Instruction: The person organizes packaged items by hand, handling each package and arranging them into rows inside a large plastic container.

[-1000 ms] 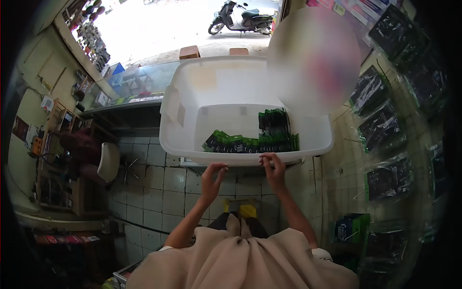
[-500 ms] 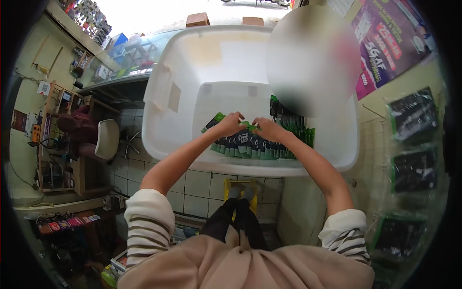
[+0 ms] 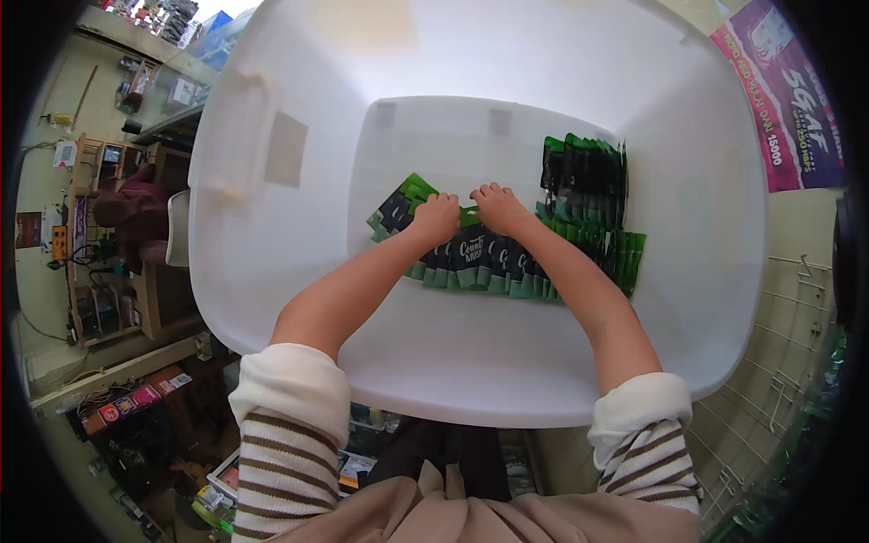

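Observation:
Deep inside a large white plastic tub [image 3: 507, 366], both my hands work over a row of green-and-black packets [image 3: 520, 271]. My left hand [image 3: 437, 215] pinches the upper left corner of one packet [image 3: 472, 249] with pale lettering on its front. Its upper right corner is between the fingers of my right hand [image 3: 500, 210]. The fingertips are partly hidden behind the knuckles. A tilted packet [image 3: 398, 213] lies just left of my left hand. To the right stands a tight stack of similar packets [image 3: 584, 181].
A wire rack [image 3: 778, 335] is on the wall at right, below a purple poster [image 3: 787, 100]. On the left, a person in dark red [image 3: 136, 217] sits by wooden shelves [image 3: 86, 262]. A glass case [image 3: 195, 86] stands behind the tub's left side.
My view has moved closer and lower over the tub, so the packets look larger. Both hands stay at the same packet. The blurred round patch at upper right is gone from view.

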The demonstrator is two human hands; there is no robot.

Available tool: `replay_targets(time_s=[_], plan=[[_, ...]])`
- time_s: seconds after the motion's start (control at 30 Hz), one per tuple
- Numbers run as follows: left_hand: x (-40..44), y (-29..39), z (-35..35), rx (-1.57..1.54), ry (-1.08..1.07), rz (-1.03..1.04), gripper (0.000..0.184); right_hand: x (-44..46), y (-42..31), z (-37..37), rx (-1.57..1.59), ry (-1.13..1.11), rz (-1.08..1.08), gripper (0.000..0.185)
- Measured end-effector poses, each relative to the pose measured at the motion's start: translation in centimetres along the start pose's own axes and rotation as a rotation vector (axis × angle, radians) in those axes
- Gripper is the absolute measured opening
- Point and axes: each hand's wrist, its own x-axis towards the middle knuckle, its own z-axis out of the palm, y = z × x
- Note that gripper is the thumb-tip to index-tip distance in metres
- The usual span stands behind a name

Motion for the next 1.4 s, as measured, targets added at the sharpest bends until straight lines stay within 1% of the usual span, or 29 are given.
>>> replay_targets(time_s=[0.03, 0.07, 0.1, 0.13, 0.2, 0.23, 0.27, 0.3, 0.33, 0.37, 0.43, 0.47, 0.5, 0.53, 0.57, 0.6, 0.63, 0.67, 0.7, 0.73, 0.83, 0.93, 0.97, 1.0, 1.03, 1.1, 1.23, 1.37, 1.4], plan=[[0.0, 0.1, -0.1, -0.005, -0.001, 0.001, 0.036, -0.2, 0.1, -0.3, -0.018, 0.040, -0.008, 0.037], [-0.1, 0.1, -0.4, -0.047, -0.030, 0.022, 0.031, -0.6, 0.0, -0.7, -0.018, 0.037, -0.006, 0.037], [-0.2, 0.1, -0.7, -0.088, -0.058, 0.045, 0.026, -1.1, 0.0, -1.1, -0.036, 0.081, -0.063, 0.030], [-0.4, 0.1, -1.1, -0.087, -0.056, 0.050, 0.026, -1.5, 0.0, -1.7, -0.055, 0.126, -0.119, 0.022], [-1.0, 0.6, -2.4, -0.154, -0.015, 0.125, 0.020, -2.5, 0.0, -3.7, -0.037, 0.147, -0.147, 0.020], [-1.4, 1.0, -3.3, -0.155, -0.013, 0.133, 0.020, -3.1, -0.2, -5.1, -0.016, 0.166, -0.182, 0.017], [-1.9, 1.4, -4.4, -0.268, 0.008, 0.120, 0.019, -3.9, -0.4, -6.5, -0.021, 0.168, -0.175, 0.017], [-2.7, 2.1, -6.1, -0.378, 0.028, 0.109, 0.019, -4.8, -0.8, -8.5, 0.058, 0.184, -0.156, 0.014], [-3.7, 2.7, -7.5, -0.417, 0.075, 0.118, 0.019, -5.9, -1.3, -10.6, 0.136, 0.203, -0.134, 0.012], [-4.7, 3.4, -9.0, -0.413, 0.080, 0.137, 0.019, -7.0, -1.9, -12.7, 0.124, 0.213, -0.122, 0.012], [-6.7, 5.1, -12.1, -0.641, 0.211, 0.134, 0.018, -9.5, -3.8, -17.7, 0.241, 0.247, -0.019, 0.011], [-7.8, 6.2, -13.7, -0.683, 0.283, 0.163, 0.014, -11.0, -4.8, -20.3, 0.220, 0.265, 0.003, 0.011], [-9.2, 7.9, -15.8, -0.683, 0.287, 0.203, 0.014, -12.7, -6.1, -23.0, 0.282, 0.373, 0.035, 0.012], [-10.8, 9.7, -17.9, -0.843, 0.365, 0.222, 0.014, -14.6, -7.6, -25.2, 0.345, 0.483, 0.068, 0.012], [-12.1, 11.2, -19.3, -1.006, 0.436, 0.245, 0.014, -16.6, -9.1, -26.9, 0.319, 0.507, 0.097, 0.012], [-12.9, 12.6, -20.0, -1.097, 0.531, 0.365, 0.010, -18.8, -10.6, -28.4, 0.326, 0.677, 0.115, 0.010], [-14.2, 14.5, -21.0, -1.102, 0.510, 0.424, 0.010, -21.1, -12.1, -29.6, 0.323, 0.852, 0.135, 0.009], [-15.9, 16.5, -22.1, -1.188, 0.549, 0.505, 0.009, -23.5, -13.8, -30.7, 0.285, 0.885, 0.181, 0.009], [-17.4, 18.6, -22.8, -1.280, 0.573, 0.586, 0.009, -26.1, -15.5, -31.5, 0.252, 0.980, 0.184, 0.009], [-18.8, 20.5, -23.0, -1.292, 0.520, 0.651, 0.009, -28.8, -17.1, -31.9, 0.212, 1.073, 0.190, 0.010], [-22.1, 26.0, -22.4, -1.395, 0.414, 0.872, 0.015, -35.9, -20.9, -31.4, 0.090, 1.203, 0.335, 0.011], [-24.6, 30.9, -20.8, -1.420, 0.087, 0.919, 0.027, -41.8, -23.4, -29.4, 0.043, 1.299, 0.541, 0.012], [-25.3, 32.2, -19.9, -1.411, 0.056, 0.944, 0.027, -43.3, -24.1, -28.6, 0.066, 1.322, 0.619, 0.012], [-25.9, 33.5, -18.9, -1.411, -0.036, 0.968, 0.030, -44.5, -24.7, -27.4, 0.095, 1.359, 0.702, 0.010], [-26.5, 34.5, -17.8, -1.408, -0.124, 0.988, 0.032, -45.6, -25.4, -26.4, 0.085, 1.375, 0.722, 0.010], [-27.4, 35.5, -15.3, -1.396, -0.184, 1.020, 0.034, -47.4, -26.6, -24.5, 0.064, 1.386, 0.828, 0.009], [-28.0, 37.2, -11.5, -1.335, -0.292, 1.038, 0.036, -49.6, -27.7, -20.8, 0.064, 1.415, 0.931, 0.008], [-27.6, 39.3, -9.0, -1.336, -0.281, 1.020, 0.036, -50.7, -26.3, -18.6, 0.133, 1.482, 1.018, 0.007], [-27.4, 39.9, -8.6, -1.358, -0.247, 1.019, 0.036, -50.8, -25.9, -18.1, 0.170, 1.505, 1.054, 0.007]])
